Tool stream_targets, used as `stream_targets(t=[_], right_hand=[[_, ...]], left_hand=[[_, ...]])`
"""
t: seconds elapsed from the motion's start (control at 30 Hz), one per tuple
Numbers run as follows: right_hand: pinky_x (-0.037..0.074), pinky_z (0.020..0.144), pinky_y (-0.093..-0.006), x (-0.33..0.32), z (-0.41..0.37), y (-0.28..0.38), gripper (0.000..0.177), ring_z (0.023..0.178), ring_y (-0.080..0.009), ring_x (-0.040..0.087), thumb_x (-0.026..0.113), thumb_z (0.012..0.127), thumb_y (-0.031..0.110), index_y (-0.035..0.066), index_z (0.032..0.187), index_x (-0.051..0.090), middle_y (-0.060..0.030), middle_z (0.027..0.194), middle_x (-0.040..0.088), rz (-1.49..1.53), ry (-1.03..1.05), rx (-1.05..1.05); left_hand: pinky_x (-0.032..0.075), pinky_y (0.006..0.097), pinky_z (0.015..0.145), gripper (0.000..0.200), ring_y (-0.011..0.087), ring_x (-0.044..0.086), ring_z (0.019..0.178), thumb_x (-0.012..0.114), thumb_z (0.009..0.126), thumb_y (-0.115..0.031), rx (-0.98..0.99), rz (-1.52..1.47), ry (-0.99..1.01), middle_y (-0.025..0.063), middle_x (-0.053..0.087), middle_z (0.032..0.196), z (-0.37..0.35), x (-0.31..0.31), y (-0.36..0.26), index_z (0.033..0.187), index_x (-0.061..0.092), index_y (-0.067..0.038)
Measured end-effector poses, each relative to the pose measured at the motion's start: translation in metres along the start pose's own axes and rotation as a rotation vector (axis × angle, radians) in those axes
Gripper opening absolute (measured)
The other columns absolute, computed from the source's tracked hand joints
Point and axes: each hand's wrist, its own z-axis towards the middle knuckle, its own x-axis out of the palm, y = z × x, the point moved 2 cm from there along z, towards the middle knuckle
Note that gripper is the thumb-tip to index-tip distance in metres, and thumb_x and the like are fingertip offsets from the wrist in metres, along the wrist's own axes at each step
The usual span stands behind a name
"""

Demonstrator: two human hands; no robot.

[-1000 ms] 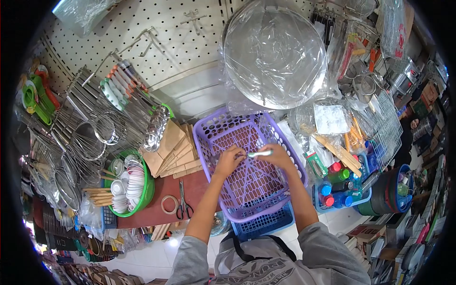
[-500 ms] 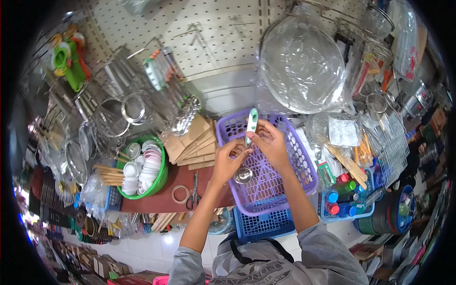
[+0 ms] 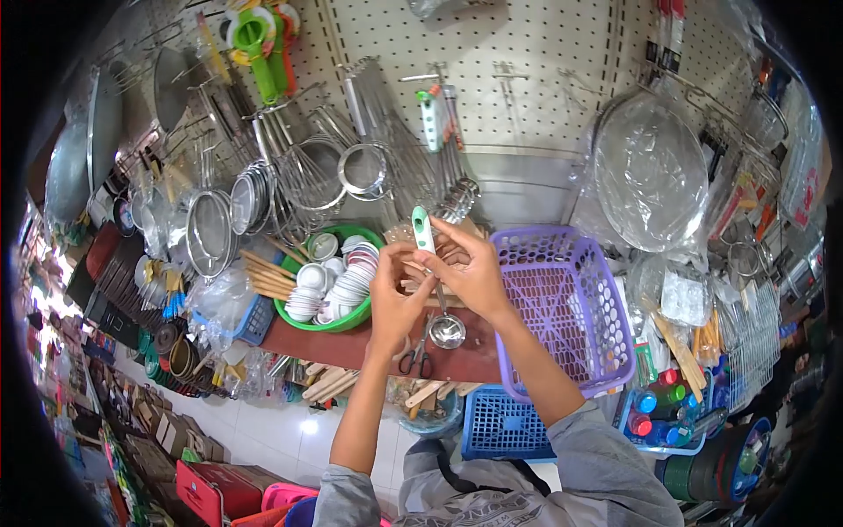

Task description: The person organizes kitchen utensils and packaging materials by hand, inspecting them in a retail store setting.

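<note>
A small ladle with a white and green handle (image 3: 422, 228) and a shiny metal bowl (image 3: 448, 331) is upright between my hands, bowl downward. My right hand (image 3: 470, 270) pinches it at the lower end of the handle. Closed fingers of my left hand (image 3: 397, 294) meet the ladle's shaft just below. Brown cardboard pieces behind are mostly hidden by my hands. Similar ladles (image 3: 430, 123) with white, green and orange handles hang from a pegboard hook ahead.
A purple basket (image 3: 505, 356) stands right of my hands, with a blue crate (image 3: 505, 422) below. At left sits a green basin (image 3: 373, 307) of white spoons. Scissors (image 3: 420, 356) lie on the red-brown shelf (image 3: 325, 344). Strainers (image 3: 364, 169) and whisks hang left; a wrapped round sieve (image 3: 650, 171) hangs right.
My view has swung left. Both hands, with the ladle, have gone from over the purple basket to the shelf area left of it, below the hanging ladles.
</note>
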Motion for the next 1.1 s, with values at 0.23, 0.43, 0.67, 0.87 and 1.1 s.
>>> stream_targets(t=[0.23,0.43,0.67,0.87,1.1], right_hand=[[0.053,0.075,-0.0298,0.064,0.04,0.002,0.057,0.082,-0.0132,0.066,0.081,0.087,0.019,0.005,0.138,0.062,-0.0129,0.099,0.07,-0.128,0.046,-0.138],[0.054,0.068,-0.0297,0.109,0.082,0.007,0.065,0.074,-0.0121,0.061,0.079,0.089,0.02,0.014,0.149,0.053,-0.0106,0.099,0.069,-0.177,0.069,-0.157],[0.052,0.066,-0.0309,0.147,0.141,-0.008,0.069,0.072,-0.0151,0.061,0.077,0.09,0.026,0.019,0.152,0.048,-0.0103,0.094,0.066,-0.262,0.061,-0.226],[0.05,0.067,-0.032,0.171,0.188,-0.016,0.068,0.069,-0.0176,0.056,0.075,0.091,0.029,0.018,0.152,0.048,-0.0117,0.089,0.064,-0.405,0.04,-0.232],[0.051,0.068,-0.034,0.186,0.222,-0.029,0.066,0.07,-0.0208,0.057,0.072,0.093,0.028,0.019,0.153,0.047,-0.0137,0.092,0.066,-0.511,0.024,-0.241]], left_hand=[[0.055,0.03,0.084,0.07,0.0158,0.065,0.099,0.072,0.084,0.006,0.129,0.168,-0.02,0.0089,0.059,0.116,0.037,-0.07,-0.022,0.147,0.043,-0.003],[0.056,0.0287,0.075,0.076,0.0147,0.065,0.087,0.069,0.082,0.007,0.197,0.114,-0.043,0.011,0.064,0.116,0.078,-0.114,-0.022,0.152,0.044,-0.01],[0.055,0.0281,0.075,0.083,0.0138,0.063,0.084,0.068,0.079,0.009,0.243,0.096,-0.021,0.0113,0.061,0.118,0.132,-0.155,-0.009,0.155,0.041,-0.011],[0.053,0.0283,0.072,0.084,0.0147,0.059,0.08,0.067,0.078,0.009,0.256,0.184,-0.047,0.0115,0.06,0.114,0.177,-0.179,0.003,0.155,0.041,-0.011],[0.053,0.0319,0.077,0.08,0.0235,0.062,0.087,0.061,0.082,0.01,0.207,0.162,-0.032,0.0169,0.057,0.117,0.207,-0.192,0.011,0.156,0.036,-0.009]])
